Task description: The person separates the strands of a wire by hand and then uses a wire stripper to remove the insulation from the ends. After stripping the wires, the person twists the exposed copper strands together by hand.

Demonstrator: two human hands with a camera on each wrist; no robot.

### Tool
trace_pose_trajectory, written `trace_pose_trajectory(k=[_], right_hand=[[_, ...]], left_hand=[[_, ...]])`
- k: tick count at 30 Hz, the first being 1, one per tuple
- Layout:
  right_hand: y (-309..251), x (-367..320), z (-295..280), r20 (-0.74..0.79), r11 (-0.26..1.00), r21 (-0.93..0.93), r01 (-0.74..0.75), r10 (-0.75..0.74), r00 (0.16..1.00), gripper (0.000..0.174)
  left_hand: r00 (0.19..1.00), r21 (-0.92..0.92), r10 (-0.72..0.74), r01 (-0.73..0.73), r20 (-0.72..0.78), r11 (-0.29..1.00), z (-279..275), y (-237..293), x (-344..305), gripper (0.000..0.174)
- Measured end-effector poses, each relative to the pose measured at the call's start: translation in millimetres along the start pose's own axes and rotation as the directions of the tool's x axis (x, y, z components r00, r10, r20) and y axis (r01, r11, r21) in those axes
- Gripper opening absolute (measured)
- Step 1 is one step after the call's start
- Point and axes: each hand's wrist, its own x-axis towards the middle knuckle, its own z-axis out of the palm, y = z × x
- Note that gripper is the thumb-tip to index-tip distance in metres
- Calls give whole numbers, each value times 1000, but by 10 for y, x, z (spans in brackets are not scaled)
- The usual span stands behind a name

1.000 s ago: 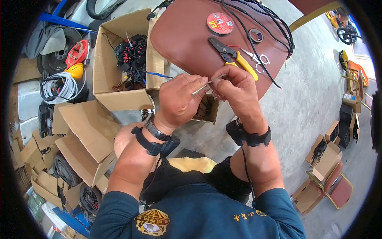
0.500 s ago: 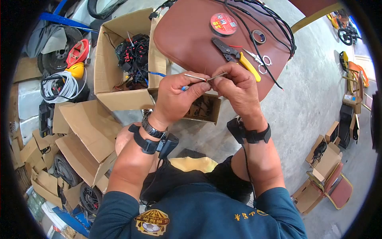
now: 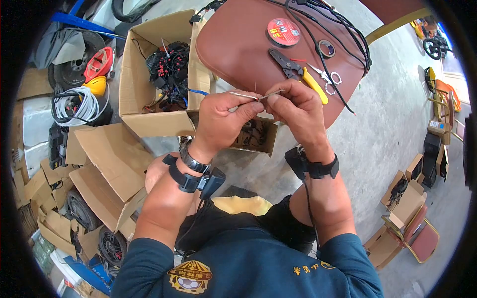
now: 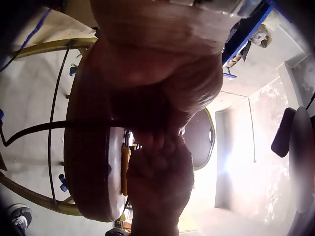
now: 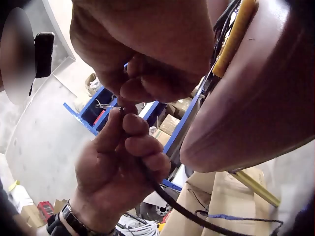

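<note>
Both hands meet fingertip to fingertip near the front edge of a brown padded chair seat (image 3: 223, 44). The left hand (image 3: 218, 119) curls its fingers round a black cable (image 5: 170, 200), which trails away from it in both wrist views. Thin bare wires (image 5: 103, 105) stick out at the fingertips in the right wrist view. My right hand (image 3: 299, 107) pinches a thin wire (image 3: 274, 93) between thumb and forefinger, against the wire end (image 3: 242, 95) at the left hand. The exact join is hidden by the fingers.
On the seat lie yellow-handled wire strippers (image 3: 288, 64), scissors (image 3: 329, 77), a red-labelled roll (image 3: 284, 32), a small tape roll (image 3: 326, 48) and black cables (image 3: 343, 25). A carton (image 3: 154, 126) of tangled wiring stands at left, and a smaller box (image 3: 271, 139) sits below the hands.
The left hand has turned, and the pale wire end at its fingers has swung from slanting to nearly level. The right hand keeps its pinch almost in place. The whole view has shifted slightly.
</note>
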Motion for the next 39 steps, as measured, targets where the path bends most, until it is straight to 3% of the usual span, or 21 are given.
trace_pose_trajectory(k=[2,5,9,14,39], right_hand=[[-4,-6,-13,13,996,83,-36,35,999,10],[-31,-15,-4,1,986,141,-95,96,995,11],[-7,-9,-29,-13,962,219,-160,167,986,12],[-11,-4,1,-61,972,153,-180,191,980,12],[9,-7,83,-59,985,131,-110,119,991,11]], left_hand=[[981,182,191,-184,-21,966,20,-3,0,15],[940,294,341,-316,-34,902,40,-47,0,14],[892,445,452,-398,-16,802,55,-39,12,15],[815,539,578,-502,35,676,89,-100,25,21],[857,504,513,-423,-46,753,82,-114,30,15]])
